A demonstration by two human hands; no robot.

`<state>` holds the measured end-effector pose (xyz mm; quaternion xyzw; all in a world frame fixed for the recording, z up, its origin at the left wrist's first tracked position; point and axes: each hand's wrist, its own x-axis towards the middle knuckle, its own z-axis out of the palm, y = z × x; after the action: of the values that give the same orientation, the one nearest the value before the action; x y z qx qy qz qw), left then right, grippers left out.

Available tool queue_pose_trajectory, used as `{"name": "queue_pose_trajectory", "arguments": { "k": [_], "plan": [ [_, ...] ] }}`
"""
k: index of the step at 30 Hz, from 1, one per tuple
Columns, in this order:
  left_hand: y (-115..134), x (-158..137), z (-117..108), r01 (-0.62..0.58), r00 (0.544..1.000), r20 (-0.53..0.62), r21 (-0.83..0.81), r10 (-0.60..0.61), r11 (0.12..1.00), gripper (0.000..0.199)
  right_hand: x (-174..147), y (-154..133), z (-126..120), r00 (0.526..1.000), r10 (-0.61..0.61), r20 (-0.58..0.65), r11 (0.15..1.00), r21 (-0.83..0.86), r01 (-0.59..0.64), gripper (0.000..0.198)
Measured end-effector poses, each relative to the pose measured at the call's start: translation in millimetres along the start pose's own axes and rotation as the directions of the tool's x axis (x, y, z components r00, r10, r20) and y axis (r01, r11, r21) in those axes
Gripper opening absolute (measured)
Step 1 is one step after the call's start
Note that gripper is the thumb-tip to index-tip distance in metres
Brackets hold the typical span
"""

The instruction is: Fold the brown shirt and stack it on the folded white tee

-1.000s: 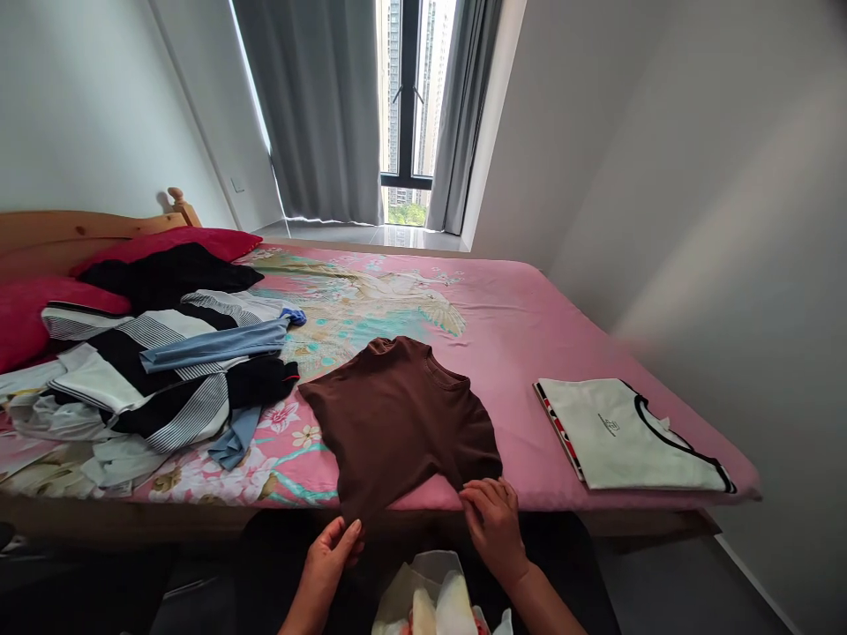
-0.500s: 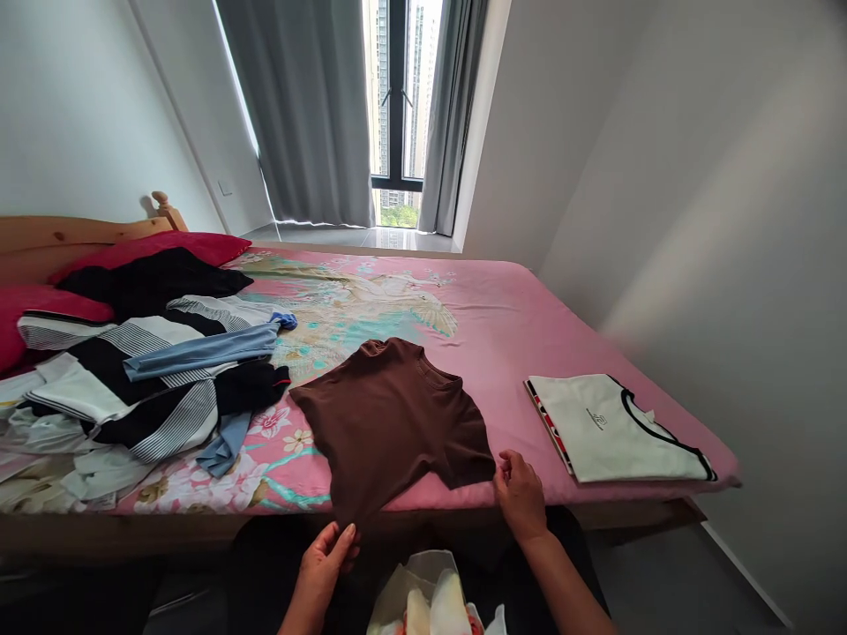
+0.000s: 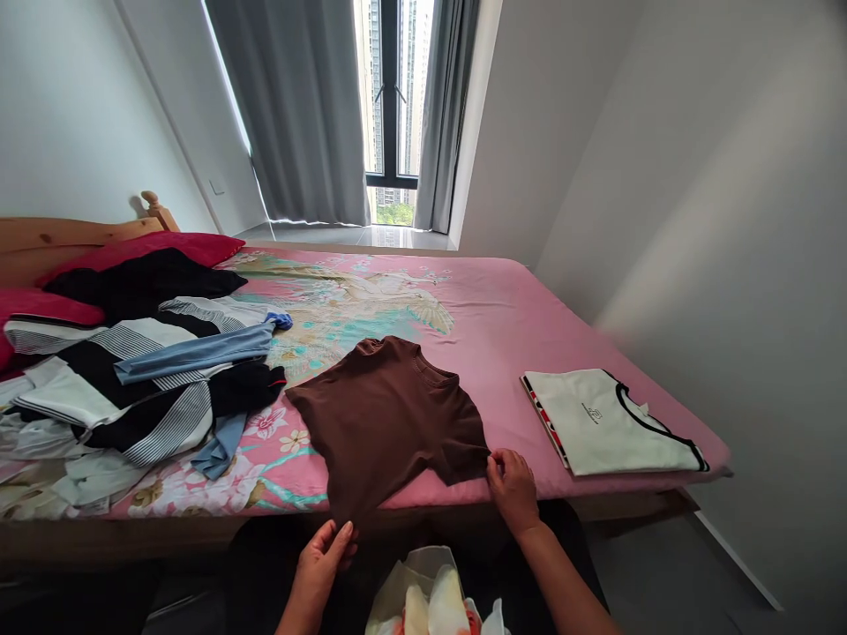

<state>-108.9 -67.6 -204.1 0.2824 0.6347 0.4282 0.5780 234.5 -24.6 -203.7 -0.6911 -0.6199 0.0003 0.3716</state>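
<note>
Brown T-shirt [image 3: 390, 423] lies spread at the centre of the frame, near the front edge of the bed [image 3: 503, 309], its neckline toward the right and its hem drawn down past the mattress edge at lower centre. Left hand [image 3: 324, 556], at lower centre, has a narrow grip, thumb and fingers pinching the hem's lower corner. Right hand [image 3: 513, 489], right of lower centre, also has a narrow grip, its fingertips together on the tip of the sleeve.

At the right of the frame, a folded white T-shirt [image 3: 588, 428] with black neck trim lies flat over another folded layer, whose red, black and white edge shows. A loose heap of clothes [image 3: 159, 388] fills the left side, a light-blue piece [image 3: 198, 348] across its top. Red pillows [image 3: 212, 249] sit at upper left, partly under a black garment [image 3: 152, 280]. Grey curtains [image 3: 291, 106] hang at the top of the frame.
</note>
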Motion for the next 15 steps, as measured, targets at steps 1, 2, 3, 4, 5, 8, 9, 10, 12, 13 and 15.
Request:
{"name": "queue_pose_trajectory", "arguments": {
  "k": [1,2,3,4,5,8,9,10,12,13,15],
  "plan": [
    [-1,1,0,0.001,1.0,0.001,-0.003,-0.001,1.0,0.056,-5,4,-1,1.0,0.0,-0.014,1.0,0.009,0.0,0.017],
    [-2,1,-1,0.003,1.0,-0.001,-0.005,-0.003,1.0,0.056,-10,8,-3,1.0,-0.002,-0.03,1.0,0.016,0.003,0.017],
    [-3,1,0,0.003,1.0,-0.003,-0.007,-0.003,1.0,0.056,-15,11,-4,0.999,-0.008,-0.045,1.0,0.02,0.009,0.017],
    [-3,0,0,0.0,1.0,-0.006,-0.007,0.0,1.0,0.056,-20,14,-6,0.998,-0.016,-0.057,1.0,0.023,0.017,0.017],
    [-3,-1,0,-0.003,1.0,-0.008,-0.007,0.003,1.0,0.056,-24,16,-7,0.997,-0.024,-0.069,0.999,0.026,0.026,0.016],
    [-2,-2,1,-0.001,1.0,-0.011,-0.01,0.001,1.0,0.056,-25,13,-7,0.992,-0.046,-0.116,0.998,0.04,0.051,0.012],
    [-2,-2,2,0.002,1.0,-0.013,-0.011,-0.002,1.0,0.056,-23,10,-6,0.99,-0.058,-0.127,0.997,0.041,0.064,0.017],
    [-2,-1,2,0.003,1.0,-0.018,-0.013,-0.003,1.0,0.056,-20,6,-4,0.989,-0.076,-0.125,0.996,0.037,0.081,0.023],
    [-2,1,2,0.004,0.999,-0.033,-0.019,-0.004,1.0,0.055,-15,1,-1,0.991,-0.106,-0.078,0.994,0.016,0.108,0.027],
    [-2,2,2,0.004,0.999,-0.042,-0.024,-0.005,1.0,0.054,-14,0,0,0.993,-0.104,-0.047,0.994,0.012,0.105,0.024],
    [-2,2,3,0.003,0.998,-0.059,-0.041,-0.005,0.999,0.054,-14,3,1,0.998,-0.063,-0.016,0.997,0.042,0.064,0.017]
  ]
}}
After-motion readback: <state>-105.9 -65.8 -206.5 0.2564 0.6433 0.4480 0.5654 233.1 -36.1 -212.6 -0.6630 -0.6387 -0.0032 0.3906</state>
